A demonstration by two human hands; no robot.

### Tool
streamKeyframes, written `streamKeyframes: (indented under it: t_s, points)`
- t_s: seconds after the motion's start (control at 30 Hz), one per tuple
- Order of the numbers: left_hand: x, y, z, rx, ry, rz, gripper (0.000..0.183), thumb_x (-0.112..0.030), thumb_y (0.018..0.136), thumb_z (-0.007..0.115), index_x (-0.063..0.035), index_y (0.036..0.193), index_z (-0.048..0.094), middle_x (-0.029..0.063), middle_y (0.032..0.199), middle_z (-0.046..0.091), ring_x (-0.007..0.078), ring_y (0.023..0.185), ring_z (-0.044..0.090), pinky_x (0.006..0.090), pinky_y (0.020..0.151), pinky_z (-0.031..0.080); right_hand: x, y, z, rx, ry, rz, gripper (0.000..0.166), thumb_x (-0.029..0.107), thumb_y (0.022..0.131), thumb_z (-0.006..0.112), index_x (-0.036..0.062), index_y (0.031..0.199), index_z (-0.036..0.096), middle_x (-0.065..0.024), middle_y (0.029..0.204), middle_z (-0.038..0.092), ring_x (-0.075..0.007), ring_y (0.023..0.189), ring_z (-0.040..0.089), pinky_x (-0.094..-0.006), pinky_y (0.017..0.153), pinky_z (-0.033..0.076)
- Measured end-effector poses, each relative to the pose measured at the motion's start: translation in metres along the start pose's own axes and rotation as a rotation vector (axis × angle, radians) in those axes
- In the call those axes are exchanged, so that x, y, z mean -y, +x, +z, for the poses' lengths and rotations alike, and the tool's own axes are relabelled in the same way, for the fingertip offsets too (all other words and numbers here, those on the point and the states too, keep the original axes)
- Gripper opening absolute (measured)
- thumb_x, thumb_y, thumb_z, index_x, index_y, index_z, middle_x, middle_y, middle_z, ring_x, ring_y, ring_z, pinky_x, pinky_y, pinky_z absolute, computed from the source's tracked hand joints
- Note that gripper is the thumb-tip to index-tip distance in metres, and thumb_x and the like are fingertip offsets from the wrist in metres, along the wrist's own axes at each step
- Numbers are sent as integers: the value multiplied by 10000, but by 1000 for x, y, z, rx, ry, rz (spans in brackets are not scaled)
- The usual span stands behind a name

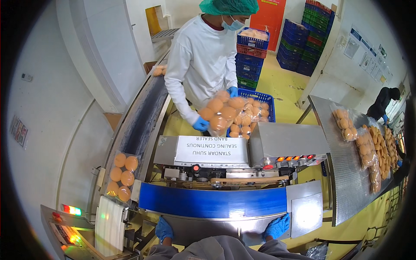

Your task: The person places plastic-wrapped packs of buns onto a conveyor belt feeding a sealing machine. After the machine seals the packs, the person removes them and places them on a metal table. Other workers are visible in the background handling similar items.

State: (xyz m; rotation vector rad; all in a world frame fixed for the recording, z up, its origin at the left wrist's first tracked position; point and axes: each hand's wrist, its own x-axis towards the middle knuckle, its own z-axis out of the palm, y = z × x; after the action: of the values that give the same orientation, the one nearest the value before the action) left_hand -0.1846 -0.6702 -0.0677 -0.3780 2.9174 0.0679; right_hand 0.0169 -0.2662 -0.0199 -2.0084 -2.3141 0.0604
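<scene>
Both my hands wear blue gloves. My left hand [164,229] rests at the left end of a steel plate [201,229] along the near side of a blue conveyor belt [211,200]. At the plate's right end lies my right hand [277,226], near the belt's edge. Neither hand shows anything lifted in it; how the fingers lie around the edge is unclear. Behind the belt stands a band sealer [289,143] with lit orange switches. A clear bag of round buns [123,177] lies on the conveyor at the left.
Across the sealer a co-worker [201,61] holds bagged buns [221,112] over a blue crate [271,105]. A dark conveyor [143,107] runs along the left. More bagged buns [364,146] lie on a steel table [344,165] at right. Crate stacks [294,45] stand behind.
</scene>
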Motion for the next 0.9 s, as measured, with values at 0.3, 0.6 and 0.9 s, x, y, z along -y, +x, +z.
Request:
streamKeyframes:
  t_s: [0.3,0.6,0.9]
  points:
    - [-2,2,4,-30,23,-13,347,-276,957,301,-83,1021,581,153,845,651,328,744,636,438,610,499,1,3,-3,-4,4,8,495,187,915,368,76,1390,288,-197,1370,366,-336,1246,366,-449,1056,238]
    - [8,0,16,-109,92,-11,372,-302,963,291,-80,1003,587,161,825,653,337,726,638,446,596,497,1,7,-7,-85,103,-32,472,166,920,333,27,1371,311,-225,1346,388,-365,1242,357,-453,1055,232]
    - [5,8,13,-201,-48,19,587,-408,962,244,-28,744,634,208,749,638,391,677,620,495,578,487,-19,10,8,2,-32,48,515,197,900,359,61,1391,283,-165,1390,363,-300,1290,335,-459,1078,214]
